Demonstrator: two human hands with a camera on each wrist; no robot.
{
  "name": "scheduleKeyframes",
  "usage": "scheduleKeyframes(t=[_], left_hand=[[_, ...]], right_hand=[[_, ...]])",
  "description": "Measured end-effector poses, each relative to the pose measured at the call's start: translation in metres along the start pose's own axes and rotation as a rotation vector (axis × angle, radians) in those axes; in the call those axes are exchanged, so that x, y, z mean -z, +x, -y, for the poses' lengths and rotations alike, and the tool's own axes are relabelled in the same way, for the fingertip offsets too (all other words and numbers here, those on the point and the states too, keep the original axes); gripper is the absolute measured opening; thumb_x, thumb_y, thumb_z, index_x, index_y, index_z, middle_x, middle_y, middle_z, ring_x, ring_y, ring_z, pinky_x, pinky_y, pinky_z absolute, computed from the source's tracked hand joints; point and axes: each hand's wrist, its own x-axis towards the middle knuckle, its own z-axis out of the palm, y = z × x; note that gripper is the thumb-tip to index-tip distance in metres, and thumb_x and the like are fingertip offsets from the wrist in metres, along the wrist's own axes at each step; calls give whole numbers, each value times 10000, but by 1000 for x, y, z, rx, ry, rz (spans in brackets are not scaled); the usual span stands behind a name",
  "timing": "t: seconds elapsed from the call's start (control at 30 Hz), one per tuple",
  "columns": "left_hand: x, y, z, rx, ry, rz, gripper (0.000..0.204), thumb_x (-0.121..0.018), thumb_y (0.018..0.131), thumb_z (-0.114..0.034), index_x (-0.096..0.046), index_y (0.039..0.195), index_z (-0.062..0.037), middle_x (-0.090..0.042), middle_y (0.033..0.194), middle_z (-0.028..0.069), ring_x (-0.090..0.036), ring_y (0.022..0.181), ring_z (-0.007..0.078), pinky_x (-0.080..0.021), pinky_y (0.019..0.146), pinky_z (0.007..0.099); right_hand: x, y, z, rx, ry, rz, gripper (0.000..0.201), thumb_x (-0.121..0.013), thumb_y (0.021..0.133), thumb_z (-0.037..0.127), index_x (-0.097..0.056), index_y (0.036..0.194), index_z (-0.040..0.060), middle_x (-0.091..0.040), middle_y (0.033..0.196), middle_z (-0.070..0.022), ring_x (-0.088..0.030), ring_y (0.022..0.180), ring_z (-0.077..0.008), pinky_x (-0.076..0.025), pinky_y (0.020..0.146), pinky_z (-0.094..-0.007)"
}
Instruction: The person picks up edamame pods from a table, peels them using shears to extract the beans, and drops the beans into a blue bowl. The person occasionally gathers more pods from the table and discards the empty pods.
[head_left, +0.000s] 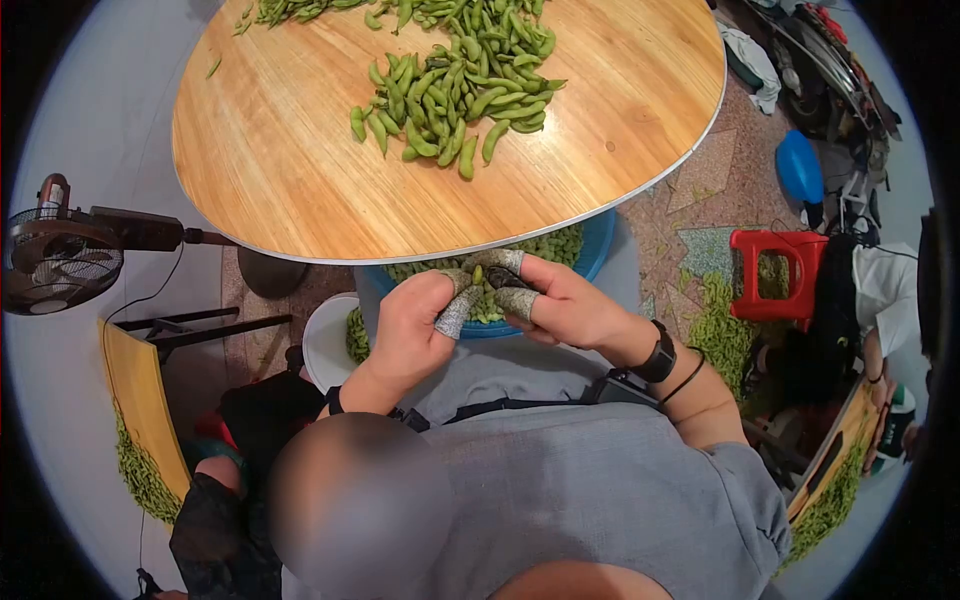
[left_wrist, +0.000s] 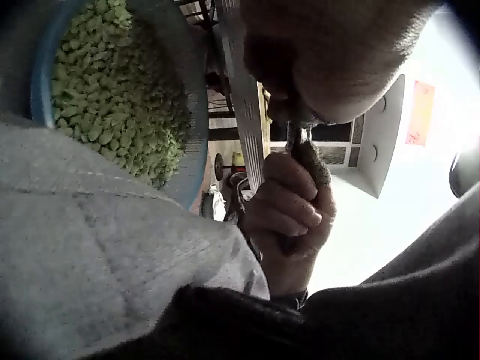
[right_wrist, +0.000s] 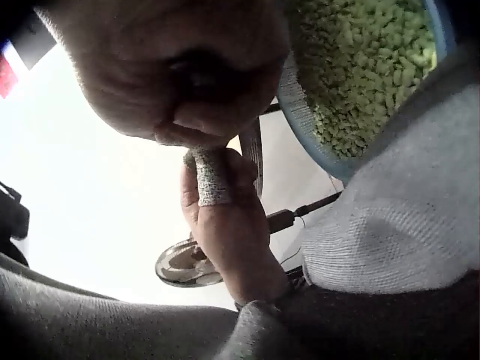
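In the head view both hands meet just below the table edge, above a blue basin (head_left: 600,245) of shelled green beans (head_left: 560,248). My left hand (head_left: 415,315) pinches a green soybean pod (head_left: 478,274) between thumb and forefinger, which wear speckled grey finger covers. Against it, my right hand (head_left: 570,300), likewise with covered thumb and forefinger, holds a small dark tool (head_left: 503,279). A shiny metal part of this tool (left_wrist: 301,136) shows in the left wrist view, where the right hand's other fingers are curled; its exact kind I cannot tell.
Unshelled pods (head_left: 450,95) lie heaped on the round wooden table (head_left: 290,150). A white bucket (head_left: 325,345) stands left of the lap. Pods and husks (head_left: 715,325) cover the floor near a red stool (head_left: 780,270). A fan (head_left: 65,255) stands at far left.
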Motion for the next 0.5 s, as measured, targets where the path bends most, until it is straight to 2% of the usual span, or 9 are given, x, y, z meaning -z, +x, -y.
scheduleKeyframes(t=[0.03,0.1,0.13,0.2,0.3,0.33,0.4,0.43,0.5], left_hand=[[0,1,-3,-2,0,2,107,-544,888,-77,-585,849,14,-574,729,28,-551,667,131,-466,620,305],[-2,3,-10,357,-610,19,129,-539,902,-97,-601,867,11,-573,715,20,-541,619,139,-456,585,304],[-3,3,-7,356,-610,21,129,-539,902,-97,-601,867,11,-573,715,20,-541,619,139,-456,585,304],[-5,2,3,688,-1386,141,135,-546,911,-115,-612,905,3,-578,713,19,-519,600,106,-432,562,257],[-14,6,9,683,-1702,211,141,-569,908,-140,-611,925,-6,-593,722,33,-507,598,84,-410,557,208],[-16,8,10,681,-1703,217,141,-569,908,-140,-611,925,-6,-593,722,33,-507,598,84,-410,557,208],[-17,11,11,692,-1121,214,148,-570,908,-137,-618,956,-6,-599,742,22,-510,613,77,-417,574,202],[-19,11,9,690,-1119,217,148,-570,908,-137,-618,956,-6,-599,742,22,-510,613,77,-417,574,202],[-24,12,4,440,-734,102,153,-562,910,-123,-622,996,-12,-603,750,7,-516,630,63,-418,580,193]], right_hand=[[0,0,1,-24,123,38,321,-425,920,115,-471,1237,106,-437,665,39,-363,473,-38,-300,413,-191],[2,-3,4,-46,245,74,316,-415,933,116,-471,1243,119,-410,652,44,-333,466,-29,-276,406,-185],[3,-5,7,-131,381,111,315,-405,942,121,-473,1249,138,-398,648,46,-314,464,-21,-255,403,-180],[8,-7,6,-214,519,149,315,-396,951,125,-474,1255,157,-386,644,48,-294,462,-13,-234,399,-175],[17,-7,3,-244,681,214,319,-395,952,135,-463,1261,183,-375,642,50,-272,457,-9,-212,401,-173],[17,-9,7,-242,611,167,324,-386,950,129,-452,1263,184,-376,644,50,-272,460,-10,-210,403,-173],[17,-10,9,-237,540,119,330,-378,948,123,-442,1266,185,-377,645,50,-272,462,-12,-208,404,-173],[16,-11,8,-246,502,73,311,-390,962,139,-434,1268,171,-380,637,45,-274,451,-16,-219,396,-174],[15,-13,8,-252,467,25,296,-402,975,155,-427,1270,156,-383,629,41,-275,439,-21,-229,389,-176]])
